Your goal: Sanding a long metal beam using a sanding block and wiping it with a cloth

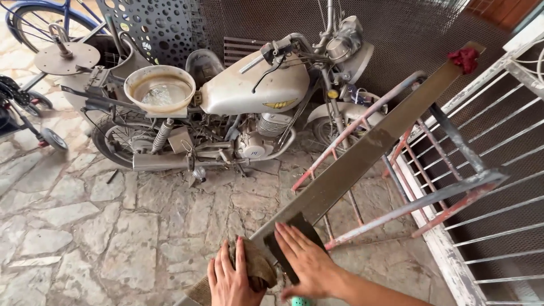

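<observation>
Nearest, at the bottom edge: left hand spread flat, fingers pressed down over a brown rag bunched against the low end of a long flat metal bar — apparently pinning cloth and bar so neither slides. Just beside it, right hand, fingers laid out straight on a dark sheet, likely sandpaper, held flat against the bar's face; open palm, nothing gripped, only pressed. A speck of teal under the wrist, too little showing to name.

From there the bar rising diagonally up and right, dull and dusty, a red scrap of cloth knotted at its far tip. Propped across a worn metal frame with red and blue paint, and so tilted within reach. White railing along the right.

Underfoot, irregular stone paving. Farther back, a dusty old motorcycle parked side-on, a cream basin resting on its seat — a handy shelf, seemingly. Behind, mesh screening, and at far left a bicycle wheel.
</observation>
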